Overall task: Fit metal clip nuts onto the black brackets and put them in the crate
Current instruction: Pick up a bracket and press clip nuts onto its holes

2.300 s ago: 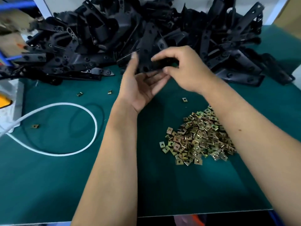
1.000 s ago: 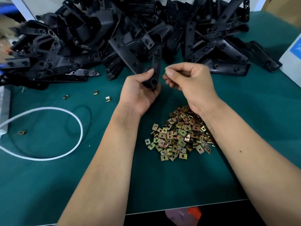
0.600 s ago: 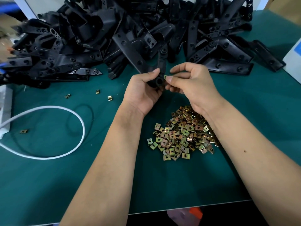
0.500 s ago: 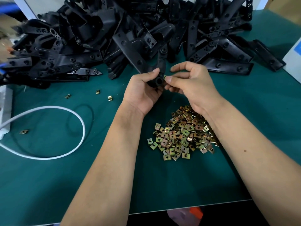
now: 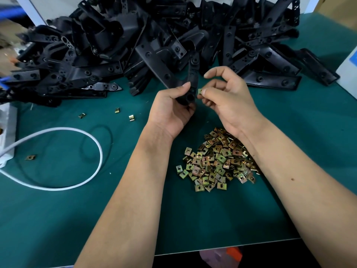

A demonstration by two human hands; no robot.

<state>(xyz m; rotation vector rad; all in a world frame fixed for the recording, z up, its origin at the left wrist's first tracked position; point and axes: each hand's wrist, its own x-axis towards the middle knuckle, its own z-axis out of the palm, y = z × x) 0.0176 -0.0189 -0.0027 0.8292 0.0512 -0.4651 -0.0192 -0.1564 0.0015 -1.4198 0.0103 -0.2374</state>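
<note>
Closest in, both bare forearms reach out over the green mat, and tucked between them, partly under the right wrist, sits the heap of clip nuts, brassy little squares all jumbled together.

Out past the left forearm there's a white cable looping round on the mat, with one loose nut lying left of it, beside a white box-like thing at the mat's edge that the cable seems to run to. Can't tell what that is.

Then the hands themselves. The left hand is wrapped round the lower end of a black bracket, thumb on top, fingers curled underneath, the bracket sticking up and away from it. The right hand has a single clip nut pinched between thumb and fingertip, held right up against the edge of the bracket near the left thumb. Whether it's actually touching or slid on at all, can't tell from here. The right index finger is arched up above the pinch.

A bit beyond and left of the left hand, three stray nuts lie scattered on the mat.

Farthest back, past both hands, is a big messy pile of black brackets stretching across the whole width of the mat, strips and angled pieces with holes in them, stacked every which way. No crate visible anywhere from this angle.
</note>
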